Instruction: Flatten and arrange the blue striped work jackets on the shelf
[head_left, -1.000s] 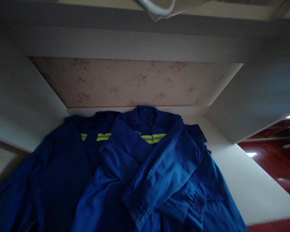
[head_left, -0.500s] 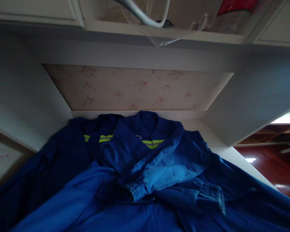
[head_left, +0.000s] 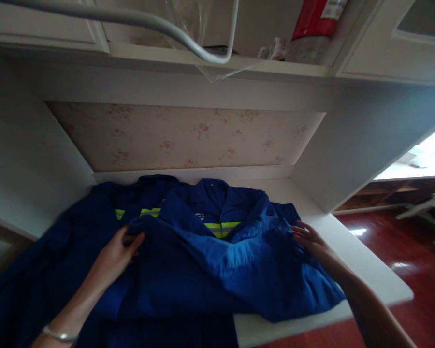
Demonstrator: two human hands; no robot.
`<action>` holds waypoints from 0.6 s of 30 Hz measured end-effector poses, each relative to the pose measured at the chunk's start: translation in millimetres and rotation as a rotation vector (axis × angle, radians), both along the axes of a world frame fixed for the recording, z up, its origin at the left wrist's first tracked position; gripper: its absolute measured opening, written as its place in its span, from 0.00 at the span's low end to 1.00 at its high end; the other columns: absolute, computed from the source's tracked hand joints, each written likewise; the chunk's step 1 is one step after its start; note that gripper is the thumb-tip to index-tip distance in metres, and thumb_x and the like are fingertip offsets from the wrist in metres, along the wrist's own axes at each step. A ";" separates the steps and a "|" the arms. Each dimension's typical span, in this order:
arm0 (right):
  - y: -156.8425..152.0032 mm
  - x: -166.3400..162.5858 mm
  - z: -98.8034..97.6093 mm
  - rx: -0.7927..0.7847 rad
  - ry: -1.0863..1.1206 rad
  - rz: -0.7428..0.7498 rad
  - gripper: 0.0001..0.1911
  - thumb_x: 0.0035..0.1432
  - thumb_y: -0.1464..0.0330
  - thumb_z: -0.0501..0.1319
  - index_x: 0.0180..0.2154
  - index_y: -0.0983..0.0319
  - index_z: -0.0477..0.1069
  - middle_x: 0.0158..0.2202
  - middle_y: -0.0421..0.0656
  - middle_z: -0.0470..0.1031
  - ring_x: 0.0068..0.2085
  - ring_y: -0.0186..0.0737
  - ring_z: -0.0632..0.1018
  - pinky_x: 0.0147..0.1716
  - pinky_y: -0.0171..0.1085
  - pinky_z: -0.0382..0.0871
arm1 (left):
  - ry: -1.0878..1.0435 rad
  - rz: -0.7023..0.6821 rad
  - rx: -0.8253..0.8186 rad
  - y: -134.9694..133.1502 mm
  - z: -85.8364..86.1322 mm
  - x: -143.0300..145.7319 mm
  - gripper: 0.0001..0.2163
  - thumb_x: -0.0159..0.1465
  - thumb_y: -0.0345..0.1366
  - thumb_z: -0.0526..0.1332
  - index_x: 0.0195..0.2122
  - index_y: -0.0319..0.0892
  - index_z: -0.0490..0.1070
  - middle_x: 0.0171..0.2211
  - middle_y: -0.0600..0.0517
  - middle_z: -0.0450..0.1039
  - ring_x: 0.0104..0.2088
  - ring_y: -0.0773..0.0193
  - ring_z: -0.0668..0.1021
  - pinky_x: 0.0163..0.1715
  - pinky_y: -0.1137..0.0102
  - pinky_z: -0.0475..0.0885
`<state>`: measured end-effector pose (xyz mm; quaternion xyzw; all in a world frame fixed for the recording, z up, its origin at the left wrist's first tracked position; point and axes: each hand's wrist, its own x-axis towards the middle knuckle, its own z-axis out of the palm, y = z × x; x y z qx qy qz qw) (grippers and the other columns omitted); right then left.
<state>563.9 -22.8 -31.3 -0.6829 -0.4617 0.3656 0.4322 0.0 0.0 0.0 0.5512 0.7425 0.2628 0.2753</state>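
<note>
I see two blue jackets lying on the white surface (head_left: 351, 263), inside a nook with a flowery back wall (head_left: 188, 135). The top jacket (head_left: 217, 261) sits in the middle, its collar at 12 o'clock and its hem hanging over the near edge at 6 o'clock. It has a yellow stripe (head_left: 221, 227) across the chest. The second jacket (head_left: 76, 251) lies under it and spreads out toward 9 o'clock.

My left hand (head_left: 118, 253) is at 9 o'clock of the top jacket. Its fingers curl around a fold of the blue cloth, so I think it is pinching that fold. My right hand (head_left: 313, 241) is at 3 o'clock, lying flat and open on the jacket's side, fingers spread. The two hands are well apart, one on each side.

Here is what could go wrong. The two jackets are the same colour and overlap, so my left hand might grab the under one too and drag both. A lot of cloth hangs off the near edge, so a pull toward me could let the whole jacket slide to the red floor (head_left: 413, 241). The light is dim, so I could miss a hidden crease.

Above, at 12 o'clock, a shelf (head_left: 210, 60) holds a red can (head_left: 317, 19), a clear plastic bag (head_left: 192, 24) and a white tube (head_left: 137, 19).
</note>
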 end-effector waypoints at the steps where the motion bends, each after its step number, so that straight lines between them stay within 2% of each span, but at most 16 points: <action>1: 15.1 -0.9 -10.7 -0.021 -0.107 0.037 0.37 0.44 0.50 0.68 0.54 0.57 0.67 0.54 0.52 0.74 0.55 0.57 0.74 0.56 0.55 0.69 | 0.090 -0.015 -0.003 10.8 -5.7 3.9 0.36 0.62 0.57 0.55 0.63 0.36 0.55 0.44 0.43 0.76 0.36 0.51 0.80 0.37 0.57 0.77; 4: 42.3 0.8 -30.9 -0.018 -0.282 0.036 0.36 0.38 0.50 0.69 0.50 0.57 0.72 0.60 0.52 0.68 0.63 0.64 0.64 0.62 0.61 0.56 | 0.318 -0.148 0.132 35.8 -20.9 13.9 0.33 0.63 0.57 0.52 0.61 0.37 0.61 0.47 0.41 0.73 0.42 0.49 0.79 0.46 0.55 0.74; 6: 48.7 6.6 -33.3 -0.042 -0.391 0.096 0.36 0.43 0.48 0.68 0.52 0.56 0.72 0.61 0.51 0.66 0.63 0.64 0.64 0.62 0.60 0.56 | 0.394 -0.288 0.231 45.2 -29.4 16.5 0.30 0.63 0.58 0.52 0.56 0.40 0.68 0.52 0.40 0.71 0.50 0.47 0.76 0.53 0.53 0.70; 9: 50.4 18.2 -26.3 -0.111 -0.570 0.301 0.33 0.51 0.47 0.63 0.55 0.54 0.70 0.54 0.50 0.71 0.54 0.57 0.74 0.55 0.55 0.66 | 0.494 -0.440 0.223 53.7 -41.7 11.5 0.28 0.62 0.58 0.55 0.56 0.44 0.71 0.58 0.41 0.68 0.57 0.42 0.70 0.57 0.49 0.67; 12: 49.7 26.3 -13.6 -0.076 -0.665 0.418 0.21 0.54 0.48 0.62 0.43 0.55 0.73 0.46 0.46 0.74 0.43 0.49 0.77 0.48 0.51 0.70 | 0.474 -0.501 0.190 61.6 -52.4 0.5 0.26 0.61 0.58 0.57 0.53 0.46 0.74 0.59 0.43 0.67 0.59 0.43 0.69 0.59 0.49 0.66; 14: 50.2 29.4 -3.8 -0.031 -0.622 0.475 0.18 0.56 0.49 0.61 0.34 0.57 0.70 0.38 0.43 0.73 0.36 0.43 0.75 0.40 0.44 0.72 | 0.430 -0.516 0.190 68.0 -57.0 -6.2 0.25 0.61 0.58 0.58 0.51 0.46 0.75 0.58 0.43 0.68 0.58 0.45 0.70 0.60 0.52 0.65; 16: 53.2 32.5 5.3 0.012 -0.531 0.457 0.20 0.58 0.48 0.59 0.31 0.58 0.66 0.29 0.40 0.69 0.30 0.39 0.71 0.31 0.38 0.69 | 0.401 -0.532 0.180 75.9 -59.8 -11.0 0.27 0.61 0.57 0.59 0.55 0.46 0.72 0.59 0.44 0.67 0.59 0.47 0.70 0.60 0.53 0.65; 18: 59.5 36.9 11.0 0.056 -0.464 0.351 0.21 0.58 0.46 0.58 0.33 0.58 0.64 0.26 0.38 0.66 0.27 0.37 0.68 0.26 0.36 0.65 | 0.390 -0.562 0.160 85.2 -62.0 -14.1 0.29 0.61 0.56 0.60 0.59 0.47 0.69 0.60 0.44 0.67 0.59 0.48 0.70 0.60 0.53 0.64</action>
